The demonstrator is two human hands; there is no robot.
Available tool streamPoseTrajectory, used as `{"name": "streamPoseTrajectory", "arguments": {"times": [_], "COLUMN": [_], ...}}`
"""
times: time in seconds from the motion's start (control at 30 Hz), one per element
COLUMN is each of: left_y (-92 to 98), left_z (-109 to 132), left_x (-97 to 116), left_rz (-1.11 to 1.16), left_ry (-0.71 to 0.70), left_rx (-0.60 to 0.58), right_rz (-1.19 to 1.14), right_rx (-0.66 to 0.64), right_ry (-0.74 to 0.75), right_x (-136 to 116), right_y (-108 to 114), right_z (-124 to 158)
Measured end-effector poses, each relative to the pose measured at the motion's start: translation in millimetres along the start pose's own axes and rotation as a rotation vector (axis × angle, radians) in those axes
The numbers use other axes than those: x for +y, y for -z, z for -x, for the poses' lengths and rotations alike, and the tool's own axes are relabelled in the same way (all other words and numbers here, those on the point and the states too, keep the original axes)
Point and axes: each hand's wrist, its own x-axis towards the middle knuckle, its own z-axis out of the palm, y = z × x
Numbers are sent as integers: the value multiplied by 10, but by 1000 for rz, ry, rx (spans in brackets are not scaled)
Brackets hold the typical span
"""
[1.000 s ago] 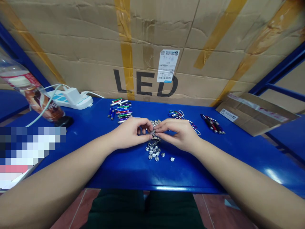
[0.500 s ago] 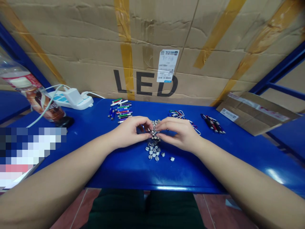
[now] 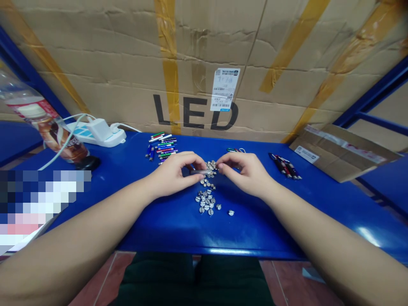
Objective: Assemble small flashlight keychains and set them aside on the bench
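Left hand [image 3: 174,172]: fingers grasping a slim metal barrel [image 3: 199,172], seemingly. Right hand [image 3: 245,172]: fingers curled, grip unclear. Loose slotted screws [image 3: 206,199] remain heaped.

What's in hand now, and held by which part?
A slim silver metal cylinder, one end pinched by the left hand. The right hand has its fingertips near the other end, above the loose screws.

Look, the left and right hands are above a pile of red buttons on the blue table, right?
Not red buttons: the head view shows the left hand and right hand above a pile of silver slotted screws on the blue table.
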Motion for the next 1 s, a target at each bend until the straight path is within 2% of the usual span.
{"name": "streamPoseTrajectory", "arguments": {"times": [0.13, 0.2, 0.27, 0.5, 0.73, 0.9, 1.0], "left_y": [7, -3, -22, -57, -64, -12, 77], "left_z": [-12, -13, -13, -13, -9, -2, 15], "left_x": [-4, -13, -23, -12, 52, 64, 41], "left_rz": [-105, -167, -219, -320, -353, -253, -260], "left_ry": [-108, -185, -248, -341, -459, -310, -208], "left_rx": [54, 39, 15, 15, 32, 113, 90], "right_rz": [-690, -894, -994, -1028, -1017, -982, -944], "right_rx": [-232, -287, -313, -344, -365, -343, -318], "right_ry": [-427, -542, -598, -663, -647, -636, -610], "right_x": [-30, -21, -8, 22, 9, 23, 53], "right_y": [-150, -175, -175, -178, -188, -156, -106], "right_z": [-7, -6, -2, 5, 6, 6, 6]}}
